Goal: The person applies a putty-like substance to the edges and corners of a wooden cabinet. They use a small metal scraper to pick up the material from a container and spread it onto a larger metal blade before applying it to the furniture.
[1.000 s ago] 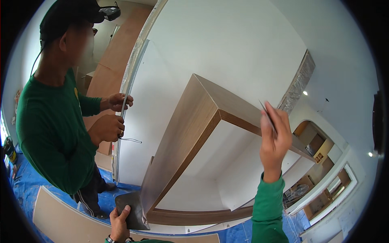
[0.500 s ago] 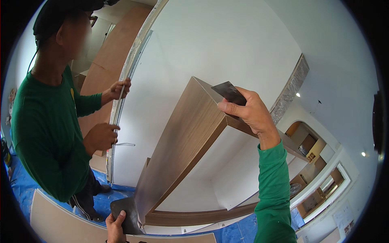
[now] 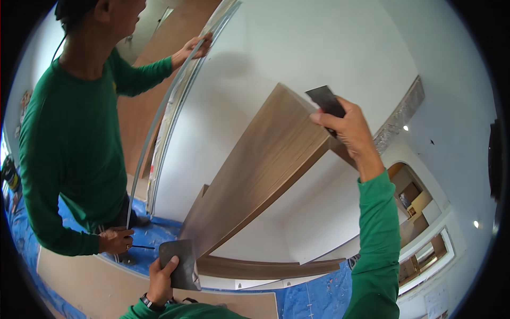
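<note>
My right hand (image 3: 350,130) is raised over the upper corner of a tall wood-grain cabinet (image 3: 260,170). Pinched between its thumb and fingers is a small dark flat scraper (image 3: 325,100). Low in front of me, my left hand (image 3: 160,283) grips a larger, squarish dark plate (image 3: 180,261), like a putty spreader, with the thumb on its face. This plate is beside the cabinet's lower end. The cabinet's open front shows white inner panels (image 3: 319,207).
At left a co-worker in a green sleeve (image 3: 58,223) holds a long thin grey strip (image 3: 154,127) beside the white wall's edge. Blue sheeting (image 3: 319,290) covers the floor, with a beige board (image 3: 90,276) on it. A framed opening (image 3: 425,260) is at right.
The cabinet and both my hands sit further right in view. My right hand is slightly higher. The co-worker's hands have moved far apart, one up and one down, along the strip.
</note>
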`<state>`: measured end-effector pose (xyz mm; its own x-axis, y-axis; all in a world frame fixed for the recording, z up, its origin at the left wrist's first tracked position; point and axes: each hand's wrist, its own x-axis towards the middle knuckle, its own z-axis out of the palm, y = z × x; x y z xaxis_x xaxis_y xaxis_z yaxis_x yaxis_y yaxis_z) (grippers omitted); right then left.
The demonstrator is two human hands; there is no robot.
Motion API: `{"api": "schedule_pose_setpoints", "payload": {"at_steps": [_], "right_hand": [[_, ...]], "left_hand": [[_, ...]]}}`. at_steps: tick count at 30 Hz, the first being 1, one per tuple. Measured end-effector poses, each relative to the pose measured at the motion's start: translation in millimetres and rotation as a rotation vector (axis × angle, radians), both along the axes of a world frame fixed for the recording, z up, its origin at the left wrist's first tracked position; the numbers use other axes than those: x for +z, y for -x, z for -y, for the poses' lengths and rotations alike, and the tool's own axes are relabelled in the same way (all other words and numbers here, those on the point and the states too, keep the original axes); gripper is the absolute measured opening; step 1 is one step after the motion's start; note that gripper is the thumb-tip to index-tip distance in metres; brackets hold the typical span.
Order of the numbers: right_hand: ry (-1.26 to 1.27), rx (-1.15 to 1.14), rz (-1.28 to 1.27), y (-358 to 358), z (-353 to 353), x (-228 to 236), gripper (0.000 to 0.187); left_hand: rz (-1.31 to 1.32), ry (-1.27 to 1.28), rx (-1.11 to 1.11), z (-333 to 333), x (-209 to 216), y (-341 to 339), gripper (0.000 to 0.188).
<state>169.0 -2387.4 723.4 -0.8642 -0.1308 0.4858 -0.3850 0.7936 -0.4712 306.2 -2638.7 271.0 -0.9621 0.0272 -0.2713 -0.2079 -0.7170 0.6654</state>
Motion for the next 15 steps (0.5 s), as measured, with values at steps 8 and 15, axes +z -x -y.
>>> {"api": "schedule_pose_setpoints", "payload": {"at_steps": [8,15], "right_hand": [[-0.104,0.178,-0.051,-5,-1,-6,0.033],[-0.216,0.049,-0.129,6,-8,-4,0.037]], "left_hand": [[0.048,-0.01,0.008,0,3,-19,0.022],[0.031,0.024,0.006,-8,3,-30,0.028]]}}
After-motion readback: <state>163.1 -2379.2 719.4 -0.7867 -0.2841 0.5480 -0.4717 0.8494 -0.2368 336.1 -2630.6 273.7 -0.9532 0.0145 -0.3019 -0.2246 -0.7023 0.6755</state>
